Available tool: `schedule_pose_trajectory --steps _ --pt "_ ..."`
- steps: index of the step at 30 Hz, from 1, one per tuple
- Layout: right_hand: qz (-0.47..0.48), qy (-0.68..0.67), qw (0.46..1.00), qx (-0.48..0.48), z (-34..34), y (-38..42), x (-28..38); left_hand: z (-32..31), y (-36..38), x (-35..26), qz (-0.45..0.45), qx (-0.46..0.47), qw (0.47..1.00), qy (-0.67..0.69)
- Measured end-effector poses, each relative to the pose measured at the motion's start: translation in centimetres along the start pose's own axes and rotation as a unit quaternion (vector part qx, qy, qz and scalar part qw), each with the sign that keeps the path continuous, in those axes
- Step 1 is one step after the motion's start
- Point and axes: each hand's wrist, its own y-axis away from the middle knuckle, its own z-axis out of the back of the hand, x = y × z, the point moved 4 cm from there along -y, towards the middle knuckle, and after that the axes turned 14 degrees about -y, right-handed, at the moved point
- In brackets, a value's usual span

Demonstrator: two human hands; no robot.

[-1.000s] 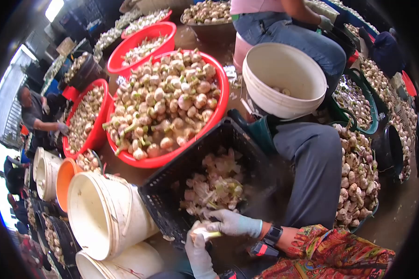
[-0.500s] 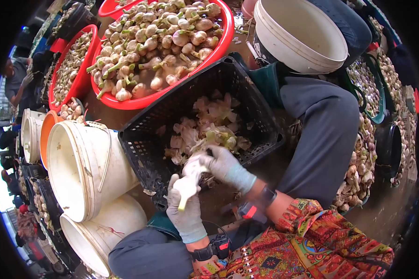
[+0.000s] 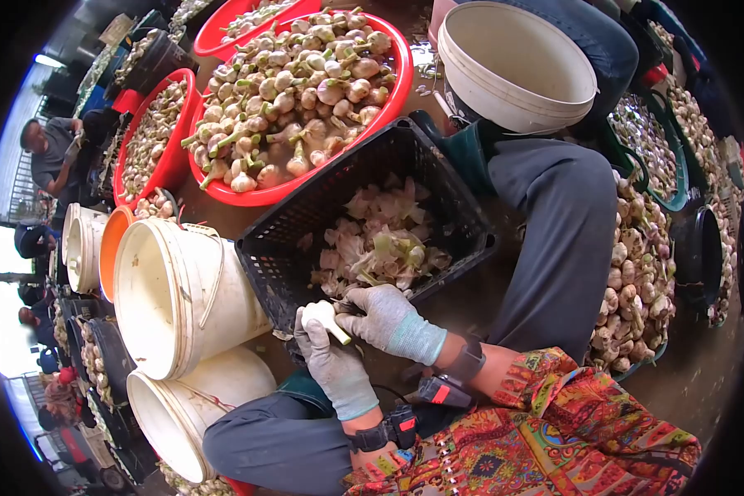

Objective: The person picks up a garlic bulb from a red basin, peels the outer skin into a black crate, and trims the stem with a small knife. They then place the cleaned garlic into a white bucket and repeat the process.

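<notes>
No lettering, label, number or sign is legible.

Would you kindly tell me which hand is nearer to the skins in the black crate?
The right hand is nearer, just on the near side of the skins. The left hand, holding a white garlic bulb, is farther off, toward the lower left.

White, stemmed garlic bulb (image 3: 318,315), tilted
</notes>
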Motion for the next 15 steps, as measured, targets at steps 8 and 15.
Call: schedule_pose_trajectory --steps 8,15 --pt "-0.057 -0.163 0.982 -0.079 1.7 -1.6 -3.6 -0.9 -0.5 0.8 0.071 0.046 0.994 -0.066" --pt "0.051 0.045 0.997 -0.038 0.7 -1.0 -1.4 0.1 0.0 0.4 0.075 -0.052 0.936 -0.34"
